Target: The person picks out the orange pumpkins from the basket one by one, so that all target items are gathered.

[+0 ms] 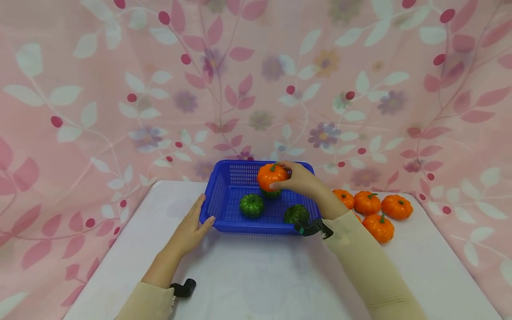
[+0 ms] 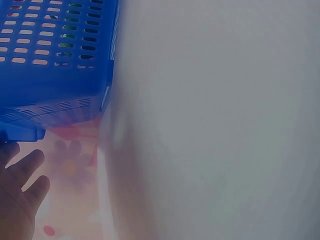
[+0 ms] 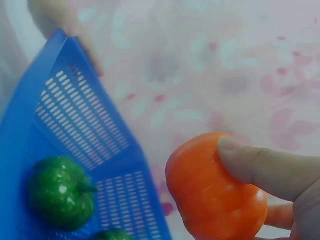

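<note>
My right hand (image 1: 301, 178) pinches a small orange pumpkin (image 1: 272, 178) with a green stem, thumb in front, above the blue plastic basket (image 1: 256, 229). The right wrist view shows the same pumpkin (image 3: 212, 187) under the thumb. Inside the basket lie a green pumpkin (image 1: 252, 206), a darker green one (image 1: 297, 215) at the front right, and another green one (image 1: 271, 194) partly hidden behind the orange pumpkin. My left hand (image 1: 189, 229) rests against the basket's front left corner, its fingers fairly straight. In the left wrist view its fingertips (image 2: 34, 159) reach the basket's rim.
Several orange pumpkins (image 1: 367, 203) sit on the white table (image 1: 256, 275) to the right of the basket, some partly covered by the right forearm. A pink floral cloth (image 1: 256, 89) hangs behind the table. Each wrist wears a black strap.
</note>
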`<state>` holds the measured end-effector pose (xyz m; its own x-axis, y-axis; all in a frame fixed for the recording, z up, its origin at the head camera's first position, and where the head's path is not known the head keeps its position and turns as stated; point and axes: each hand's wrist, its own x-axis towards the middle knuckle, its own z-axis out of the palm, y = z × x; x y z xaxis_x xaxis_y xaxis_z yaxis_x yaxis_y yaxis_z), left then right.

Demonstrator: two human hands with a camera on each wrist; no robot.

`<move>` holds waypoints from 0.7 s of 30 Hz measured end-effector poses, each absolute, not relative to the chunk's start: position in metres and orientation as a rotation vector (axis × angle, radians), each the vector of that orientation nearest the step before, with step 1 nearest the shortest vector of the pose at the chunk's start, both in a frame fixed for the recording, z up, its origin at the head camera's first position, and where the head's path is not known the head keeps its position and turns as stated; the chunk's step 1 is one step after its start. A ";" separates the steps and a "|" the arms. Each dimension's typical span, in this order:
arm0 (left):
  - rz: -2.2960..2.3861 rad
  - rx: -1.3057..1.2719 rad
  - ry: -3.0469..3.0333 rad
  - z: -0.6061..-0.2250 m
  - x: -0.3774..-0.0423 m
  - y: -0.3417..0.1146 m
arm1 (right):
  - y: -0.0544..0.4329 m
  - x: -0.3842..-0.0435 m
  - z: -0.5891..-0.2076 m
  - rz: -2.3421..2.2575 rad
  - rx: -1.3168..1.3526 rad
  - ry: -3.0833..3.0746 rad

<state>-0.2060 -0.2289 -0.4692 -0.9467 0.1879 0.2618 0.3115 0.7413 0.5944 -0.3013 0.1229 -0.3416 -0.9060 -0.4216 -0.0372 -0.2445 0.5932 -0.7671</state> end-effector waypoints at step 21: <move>-1.018 -0.381 -2.765 -0.470 -0.206 -0.228 | 0.239 -0.221 -0.355 -1.307 -0.196 2.687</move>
